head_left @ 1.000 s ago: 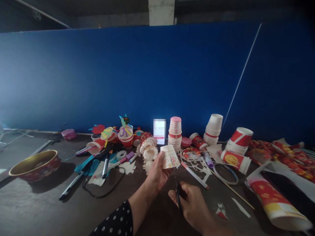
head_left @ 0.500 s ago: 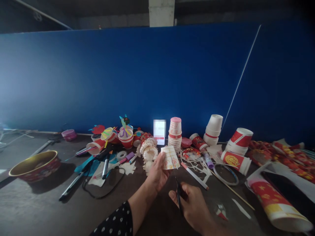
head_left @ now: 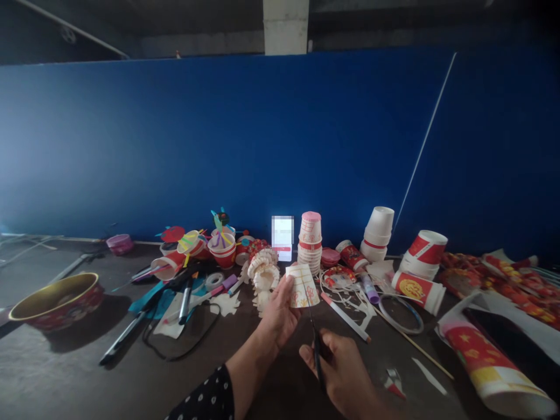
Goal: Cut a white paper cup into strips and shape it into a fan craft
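Observation:
My left hand (head_left: pixel 281 312) pinches a white paper cup piece (head_left: pixel 301 286) by its left side. Orange and red drawings mark its face, including grid lines and a flower. In my right hand (head_left: pixel 341 364) is a pair of black scissors (head_left: pixel 318 350), its fingers wrapped round the handles. The blades point up and meet the lower edge of the cup piece; whether they are parted is too small to tell. Behind the piece stands a stack of paper cups (head_left: pixel 310 242) topped in pink.
A phone (head_left: pixel 282 239) stands upright behind my hands. Left lie markers (head_left: pixel 185 300), a roll of tape (head_left: pixel 214 281) and a gold-rimmed bowl (head_left: pixel 55 300). To the right are a marker (head_left: pixel 345 317), a wooden stick (head_left: pixel 417 347), paper scraps (head_left: pixel 429 376) and a large red cup (head_left: pixel 494 370).
The view has shifted slightly, so things sit a little lower. My hands keep their hold on the cup piece and scissors, with the blades still at its lower edge.

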`<state>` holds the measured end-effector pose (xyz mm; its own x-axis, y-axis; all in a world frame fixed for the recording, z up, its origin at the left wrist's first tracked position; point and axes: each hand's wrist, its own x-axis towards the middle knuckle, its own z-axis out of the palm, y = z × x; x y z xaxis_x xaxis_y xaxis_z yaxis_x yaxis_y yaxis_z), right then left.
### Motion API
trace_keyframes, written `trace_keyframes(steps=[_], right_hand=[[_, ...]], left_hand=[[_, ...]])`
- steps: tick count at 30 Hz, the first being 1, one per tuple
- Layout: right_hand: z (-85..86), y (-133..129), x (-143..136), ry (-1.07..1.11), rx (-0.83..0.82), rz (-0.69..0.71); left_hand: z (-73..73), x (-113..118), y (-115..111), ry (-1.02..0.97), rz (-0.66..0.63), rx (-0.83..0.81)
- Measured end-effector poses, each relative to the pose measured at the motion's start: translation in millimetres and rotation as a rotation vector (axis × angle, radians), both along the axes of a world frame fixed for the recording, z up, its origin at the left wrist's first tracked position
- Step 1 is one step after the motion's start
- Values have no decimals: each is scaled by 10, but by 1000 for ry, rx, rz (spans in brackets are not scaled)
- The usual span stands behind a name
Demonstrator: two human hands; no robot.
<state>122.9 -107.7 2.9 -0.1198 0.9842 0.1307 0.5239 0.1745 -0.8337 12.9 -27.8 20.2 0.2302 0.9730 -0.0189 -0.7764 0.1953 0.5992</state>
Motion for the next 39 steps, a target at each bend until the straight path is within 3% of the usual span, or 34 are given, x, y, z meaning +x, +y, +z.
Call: trace_keyframes(steps=[39], right_hand=[[-35, 34, 9, 108, -27, 43]], left_hand=[[15, 0, 4, 14, 36, 31]])
